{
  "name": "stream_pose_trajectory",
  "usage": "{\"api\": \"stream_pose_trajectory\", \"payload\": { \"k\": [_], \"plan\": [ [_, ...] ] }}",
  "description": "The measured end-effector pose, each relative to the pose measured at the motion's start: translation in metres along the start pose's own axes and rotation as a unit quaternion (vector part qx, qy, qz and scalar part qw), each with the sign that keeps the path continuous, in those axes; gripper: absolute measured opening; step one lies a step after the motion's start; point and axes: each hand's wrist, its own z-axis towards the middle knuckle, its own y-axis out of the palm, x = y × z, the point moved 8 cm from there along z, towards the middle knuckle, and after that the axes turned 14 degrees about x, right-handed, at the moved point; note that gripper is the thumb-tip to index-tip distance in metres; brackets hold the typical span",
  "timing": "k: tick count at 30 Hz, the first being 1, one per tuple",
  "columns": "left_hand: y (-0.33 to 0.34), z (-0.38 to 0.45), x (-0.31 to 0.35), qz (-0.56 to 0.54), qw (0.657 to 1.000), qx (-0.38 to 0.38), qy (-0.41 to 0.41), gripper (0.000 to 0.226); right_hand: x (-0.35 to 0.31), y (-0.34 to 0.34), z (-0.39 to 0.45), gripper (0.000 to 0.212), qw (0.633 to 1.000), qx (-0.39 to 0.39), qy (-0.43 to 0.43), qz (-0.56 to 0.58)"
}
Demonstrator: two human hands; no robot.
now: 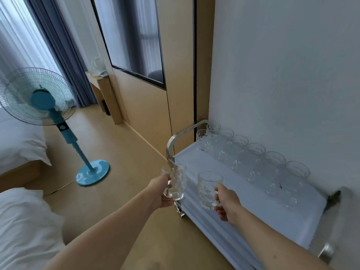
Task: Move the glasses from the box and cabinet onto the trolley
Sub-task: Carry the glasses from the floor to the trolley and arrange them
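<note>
A single wide-angle head-worn camera looks forward and steeply down from standing height. The trolley [253, 201] lies close at lower right; floor [126, 182] and fan [41, 98] recede at left.

Both bare arms stretched forward; left hand [160, 191] curled round a glass mug [175, 182] handle, right hand [227, 201] gripping another mug [208, 189] likewise, both upright.

Clear dimpled glass mugs [253, 160], pretty shiny. Brushed metal frame on the trolley [175, 141], matt white cloth over its top. Glossy blue plastic fan [41, 98]. Smooth matt wood-look floor [124, 172], soft white bedding [21, 227].
</note>
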Motion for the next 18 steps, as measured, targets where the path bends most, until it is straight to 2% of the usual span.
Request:
{"api": "stream_pose_trajectory", "payload": {
  "k": [5, 18],
  "plan": [
    [0.014, 0.055, 0.036, 0.027, 0.999, -0.038, 0.026, 0.023, -0.011, 0.024, 0.017, 0.027, 0.998, 0.044, 0.022, 0.027],
    [0.031, 0.166, 0.079, 0.102, 0.98, -0.168, 0.011, 0.022, -0.026, 0.1, 0.037, 0.031, 0.985, 0.13, 0.086, 0.074]
  ]
}}
